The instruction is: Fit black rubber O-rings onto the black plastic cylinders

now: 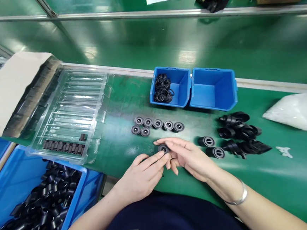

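A small black round cap, matt and ring-shaped with a pale inner face, is pinched between the fingertips of the left hand and the right hand, just above the smooth green bench mat at the near edge. The left hand's fingers are pressed together against the cap from below, while the right hand's fingers are curled around it from the side. A thin metal bangle is worn on the right wrist. Just beyond the hands, a row of similar black caps is laid flat on the mat, and two more lie to the right beside a heap of glossy black moulded parts. Coiled thin black rings are held in the left of two blue plastic bins; nothing can be seen in the right bin. A clear ribbed plastic tray holds a short row of dark pieces, and a large blue crate at the left is filled with black tubular parts.
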`<state>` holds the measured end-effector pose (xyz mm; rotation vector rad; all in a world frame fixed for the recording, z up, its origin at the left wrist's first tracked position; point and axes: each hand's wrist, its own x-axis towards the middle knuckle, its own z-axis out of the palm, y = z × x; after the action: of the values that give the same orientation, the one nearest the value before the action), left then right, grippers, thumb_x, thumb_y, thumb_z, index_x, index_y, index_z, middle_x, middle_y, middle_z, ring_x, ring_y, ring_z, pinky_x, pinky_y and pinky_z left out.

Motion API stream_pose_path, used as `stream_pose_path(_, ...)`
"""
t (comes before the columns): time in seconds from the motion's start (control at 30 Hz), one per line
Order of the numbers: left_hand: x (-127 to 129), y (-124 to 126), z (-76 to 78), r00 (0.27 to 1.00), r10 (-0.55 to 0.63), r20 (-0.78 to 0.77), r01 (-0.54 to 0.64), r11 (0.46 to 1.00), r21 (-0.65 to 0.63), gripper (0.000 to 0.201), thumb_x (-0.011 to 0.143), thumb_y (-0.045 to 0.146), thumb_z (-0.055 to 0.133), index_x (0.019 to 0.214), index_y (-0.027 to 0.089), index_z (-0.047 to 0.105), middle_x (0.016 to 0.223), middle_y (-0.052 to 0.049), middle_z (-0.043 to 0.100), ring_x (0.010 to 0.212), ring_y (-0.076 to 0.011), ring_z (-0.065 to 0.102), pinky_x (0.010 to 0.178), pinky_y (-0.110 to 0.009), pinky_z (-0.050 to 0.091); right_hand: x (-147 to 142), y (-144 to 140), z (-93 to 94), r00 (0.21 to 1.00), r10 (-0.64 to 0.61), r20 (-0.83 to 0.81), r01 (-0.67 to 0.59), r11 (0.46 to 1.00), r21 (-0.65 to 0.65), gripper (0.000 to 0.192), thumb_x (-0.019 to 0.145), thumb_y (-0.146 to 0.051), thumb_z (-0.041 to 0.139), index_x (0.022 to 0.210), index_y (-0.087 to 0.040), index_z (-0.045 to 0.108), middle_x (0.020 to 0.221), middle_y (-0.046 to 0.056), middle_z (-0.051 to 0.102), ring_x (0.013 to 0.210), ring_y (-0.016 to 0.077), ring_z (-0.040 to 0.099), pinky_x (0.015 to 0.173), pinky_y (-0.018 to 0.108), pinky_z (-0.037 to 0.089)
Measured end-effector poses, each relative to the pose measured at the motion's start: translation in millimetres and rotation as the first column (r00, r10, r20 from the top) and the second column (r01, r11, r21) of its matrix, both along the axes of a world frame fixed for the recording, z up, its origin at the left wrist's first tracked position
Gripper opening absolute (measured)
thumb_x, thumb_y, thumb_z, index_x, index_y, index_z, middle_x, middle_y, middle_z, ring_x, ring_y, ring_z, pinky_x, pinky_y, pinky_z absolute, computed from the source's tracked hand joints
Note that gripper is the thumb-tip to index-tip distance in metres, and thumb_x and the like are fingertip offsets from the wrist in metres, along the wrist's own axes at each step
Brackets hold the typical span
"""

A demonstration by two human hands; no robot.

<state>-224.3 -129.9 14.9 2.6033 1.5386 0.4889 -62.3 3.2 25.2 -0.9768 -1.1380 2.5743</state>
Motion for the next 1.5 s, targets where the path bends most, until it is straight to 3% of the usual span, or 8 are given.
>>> stream_pose_path(0.27,-3.0,-1.2,-2.3,0.996,0.049,0.072,-0.052,0.998,0.040,0.026,0.097,0.011,0.044,0.112,0.014,0.065,0.140,-0.007,0.054,0.140,-0.0233,0.037,0.112,-0.045,0.027,0.7,-0.8,-4.6,1.000,0.024,0.000,-0.024,0.998,0.059,0.033,0.092,-0.041,0.058,0.112,-0.015,0.061,0.062,-0.001,0.058,0.053,0.0103,0.056,0.041,0.018,0.046)
stream_pose_path(0.53,2.8,-2.1,-1.5,0.998,0.052,-0.023,-0.050,0.996,0.067,0.029,0.096,0.012,0.041,0.110,0.012,0.066,0.143,-0.008,0.051,0.139,-0.0255,0.038,0.100,-0.038,0.037,-0.3,-7.8,-6.1,0.999,-0.039,-0.001,0.039,0.992,0.121,0.033,0.091,-0.041,0.060,0.113,-0.016,0.059,0.063,-0.001,0.057,0.056,0.0123,0.058,0.042,0.020,0.048)
stream_pose_path(0.73,-0.7,9.6,1.9,0.990,0.133,-0.056,-0.125,0.984,0.127,0.025,0.096,0.011,0.044,0.108,0.011,0.066,0.142,-0.011,0.052,0.138,-0.0280,0.040,0.108,-0.044,0.034,5.3,-12.6,-6.7,0.984,-0.174,-0.028,0.175,0.947,0.270,0.040,0.096,-0.040,0.052,0.131,-0.024,0.045,0.077,0.001,0.062,0.062,0.0133,0.060,0.051,0.026,0.050)
stream_pose_path(0.83,-5.1,17.3,2.4,0.980,0.184,-0.075,-0.172,0.975,0.141,0.021,0.095,0.011,0.049,0.106,0.012,0.066,0.142,-0.011,0.052,0.138,-0.0286,0.040,0.112,-0.047,0.032,14.7,-19.4,-5.2,0.978,-0.209,0.011,0.180,0.869,0.462,0.034,0.097,-0.036,0.050,0.128,-0.023,0.047,0.076,0.001,0.062,0.055,0.0116,0.056,0.057,0.030,0.050)
stream_pose_path(1.03,-10.0,26.7,0.5,0.977,0.193,-0.096,-0.179,0.974,0.141,0.018,0.094,0.010,0.050,0.103,0.011,0.065,0.142,-0.014,0.051,0.139,-0.0294,0.038,0.115,-0.050,0.031,43.8,-29.8,-2.9,0.973,-0.231,0.018,0.126,0.594,0.795,0.024,0.098,-0.023,0.046,0.121,-0.027,0.052,0.137,0.014,0.046,0.075,0.0152,0.064,0.061,0.034,0.055)
stream_pose_path(1.13,-10.5,27.9,1.2,0.973,0.213,-0.084,-0.201,0.970,0.137,0.017,0.094,0.009,0.050,0.102,0.010,0.065,0.143,-0.014,0.051,0.139,-0.0286,0.038,0.116,-0.050,0.030,56.0,-29.1,0.6,0.955,-0.292,0.056,0.072,0.412,0.908,0.032,0.096,-0.017,0.047,0.127,-0.026,0.048,0.112,0.014,0.060,0.117,0.0283,0.056,0.076,0.039,0.056)
stream_pose_path(1.2,-10.4,26.5,3.6,0.973,0.221,-0.057,-0.212,0.968,0.134,0.017,0.093,0.008,0.050,0.101,0.011,0.064,0.143,-0.014,0.050,0.139,-0.0280,0.039,0.117,-0.050,0.029,60.7,-28.3,3.3,0.934,-0.349,0.076,0.056,0.353,0.934,0.035,0.095,-0.017,0.049,0.129,-0.025,0.045,0.096,0.012,0.063,0.136,0.0310,0.039,0.081,0.042,0.055)
stream_pose_path(1.5,-14.3,13.8,2.9,0.924,0.366,0.107,-0.379,0.912,0.155,0.022,0.090,0.006,0.048,0.104,0.014,0.063,0.138,-0.015,0.055,0.134,-0.0254,0.047,0.109,-0.046,0.040,61.8,-20.1,-4.8,0.903,-0.404,0.146,0.087,0.505,0.859,0.039,0.094,-0.026,0.053,0.131,-0.025,0.043,0.140,0.018,0.041,0.101,0.0235,0.065,0.074,0.038,0.059)
